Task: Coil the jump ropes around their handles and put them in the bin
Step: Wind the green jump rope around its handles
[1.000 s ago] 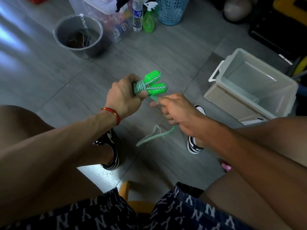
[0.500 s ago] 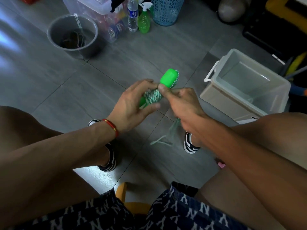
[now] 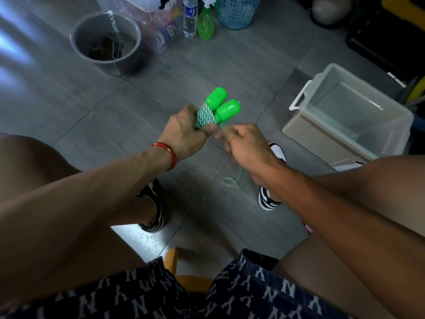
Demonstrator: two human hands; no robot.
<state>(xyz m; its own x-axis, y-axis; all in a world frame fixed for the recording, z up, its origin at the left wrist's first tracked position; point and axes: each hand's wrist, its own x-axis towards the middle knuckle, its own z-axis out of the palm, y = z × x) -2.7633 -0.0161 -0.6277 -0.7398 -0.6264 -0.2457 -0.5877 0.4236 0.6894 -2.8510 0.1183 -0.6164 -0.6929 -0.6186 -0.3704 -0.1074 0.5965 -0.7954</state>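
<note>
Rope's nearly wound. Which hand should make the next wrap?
Probably the right hand: it already pinches the loose rope trailing below it, while the left hand holds the wound green handles steady.

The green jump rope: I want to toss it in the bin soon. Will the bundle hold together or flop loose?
The jump rope is probably floppy: its loose tail sags to the floor below the right hand. The coils likely stay only while the left hand grips them. The smooth handles could roll.
</note>
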